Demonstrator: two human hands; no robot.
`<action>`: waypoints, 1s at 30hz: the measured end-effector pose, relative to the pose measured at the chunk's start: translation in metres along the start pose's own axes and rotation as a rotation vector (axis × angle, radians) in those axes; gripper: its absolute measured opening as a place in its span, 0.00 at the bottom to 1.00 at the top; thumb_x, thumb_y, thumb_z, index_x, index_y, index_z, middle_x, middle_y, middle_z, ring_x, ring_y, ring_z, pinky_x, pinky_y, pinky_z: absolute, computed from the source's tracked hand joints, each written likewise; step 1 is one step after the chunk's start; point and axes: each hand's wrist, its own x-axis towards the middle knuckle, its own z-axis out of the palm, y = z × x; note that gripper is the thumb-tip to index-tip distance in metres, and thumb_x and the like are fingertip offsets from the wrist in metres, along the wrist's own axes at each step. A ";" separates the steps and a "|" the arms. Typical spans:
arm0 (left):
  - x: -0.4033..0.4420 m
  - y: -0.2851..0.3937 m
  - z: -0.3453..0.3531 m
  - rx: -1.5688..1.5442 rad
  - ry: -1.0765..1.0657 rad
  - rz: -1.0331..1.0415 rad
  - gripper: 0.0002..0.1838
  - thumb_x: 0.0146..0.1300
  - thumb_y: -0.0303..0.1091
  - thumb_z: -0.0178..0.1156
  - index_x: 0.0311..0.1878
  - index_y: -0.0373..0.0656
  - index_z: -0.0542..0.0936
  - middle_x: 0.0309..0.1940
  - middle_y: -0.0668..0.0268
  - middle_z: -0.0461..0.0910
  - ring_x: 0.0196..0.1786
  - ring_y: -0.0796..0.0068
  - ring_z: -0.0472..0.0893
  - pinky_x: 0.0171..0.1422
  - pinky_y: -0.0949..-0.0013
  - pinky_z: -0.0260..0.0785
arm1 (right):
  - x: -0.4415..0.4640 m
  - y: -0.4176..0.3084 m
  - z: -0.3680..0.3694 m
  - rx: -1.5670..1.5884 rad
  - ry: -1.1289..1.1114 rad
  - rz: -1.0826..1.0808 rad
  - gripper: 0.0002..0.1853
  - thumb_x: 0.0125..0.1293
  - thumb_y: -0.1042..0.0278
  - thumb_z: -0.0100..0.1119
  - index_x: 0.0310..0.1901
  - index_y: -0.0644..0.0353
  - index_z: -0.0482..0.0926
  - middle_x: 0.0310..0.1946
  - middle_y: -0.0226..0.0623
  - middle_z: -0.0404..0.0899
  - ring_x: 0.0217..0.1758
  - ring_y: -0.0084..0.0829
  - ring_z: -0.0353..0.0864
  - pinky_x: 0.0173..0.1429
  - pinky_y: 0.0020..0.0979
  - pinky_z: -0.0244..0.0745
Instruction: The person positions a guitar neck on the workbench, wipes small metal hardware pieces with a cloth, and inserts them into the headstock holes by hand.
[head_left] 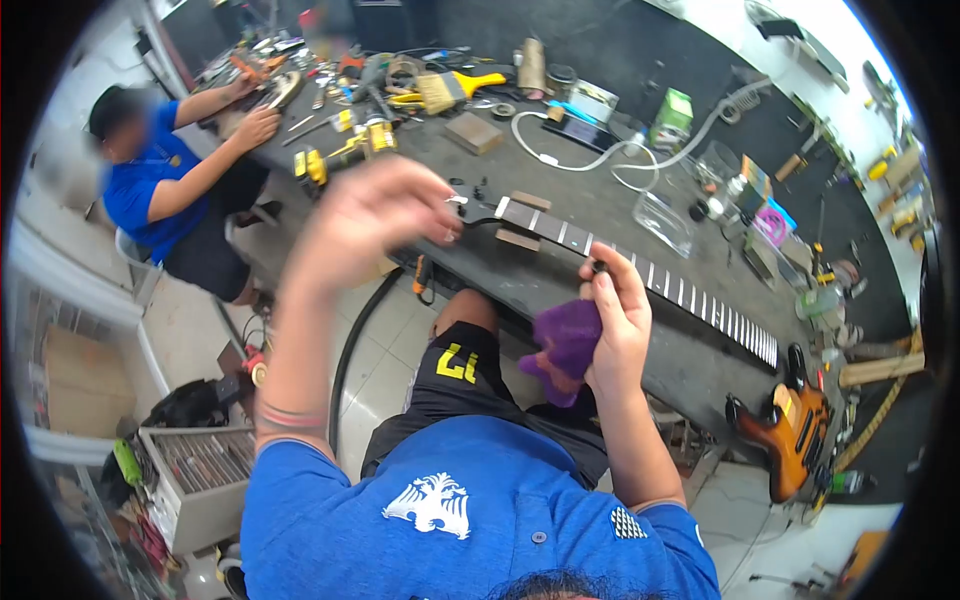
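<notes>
A guitar neck (640, 270) with a dark fretboard and bright frets lies diagonally on the dark workbench (450, 150), its headstock towards the left on small wooden blocks (518, 240). My left hand (400, 205) is raised near the headstock, smeared by motion, with its fingers bent; whether it holds anything is unclear. Beside the fretboard, my right hand (620, 315) pinches a small dark round object (599, 266) between thumb and finger. A purple cloth (568, 340) hangs from the same hand, against the palm.
A co-worker (150, 190) sits at the bench's left end. Yellow power tools (345, 155), a brush (445, 90), a wooden block (473, 133) and a white cable (560, 163) lie beyond the neck. A sunburst guitar body (795, 435) is at the right.
</notes>
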 end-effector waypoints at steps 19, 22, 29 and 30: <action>-0.040 -0.108 0.129 -0.419 0.120 -0.073 0.22 0.76 0.34 0.71 0.67 0.38 0.78 0.62 0.64 0.82 0.65 0.75 0.82 0.73 0.66 0.74 | -0.015 0.007 -0.033 -0.458 -0.184 -0.131 0.11 0.76 0.81 0.68 0.57 0.66 0.83 0.56 0.38 0.86 0.60 0.31 0.84 0.68 0.33 0.78; -0.040 -0.117 0.142 -0.200 0.002 0.048 0.18 0.75 0.29 0.73 0.63 0.41 0.81 0.54 0.65 0.83 0.59 0.75 0.82 0.63 0.64 0.75 | -0.022 0.016 -0.031 -0.441 -0.234 -0.116 0.07 0.77 0.81 0.67 0.53 0.67 0.83 0.55 0.39 0.86 0.59 0.30 0.84 0.68 0.34 0.78; -0.035 -0.106 0.113 0.400 -0.007 0.540 0.15 0.56 0.27 0.80 0.46 0.39 0.87 0.35 0.58 0.84 0.31 0.57 0.85 0.35 0.59 0.77 | -0.023 0.022 -0.024 -0.275 -0.126 0.151 0.03 0.84 0.78 0.60 0.54 0.65 0.77 0.52 0.38 0.85 0.56 0.27 0.84 0.67 0.31 0.78; -0.038 -0.106 0.106 0.424 -0.025 0.566 0.16 0.55 0.29 0.80 0.46 0.39 0.87 0.36 0.57 0.85 0.31 0.57 0.86 0.35 0.58 0.78 | -0.015 0.021 -0.017 -0.212 -0.112 0.129 0.03 0.83 0.80 0.60 0.51 0.63 0.76 0.50 0.39 0.84 0.55 0.28 0.85 0.67 0.32 0.78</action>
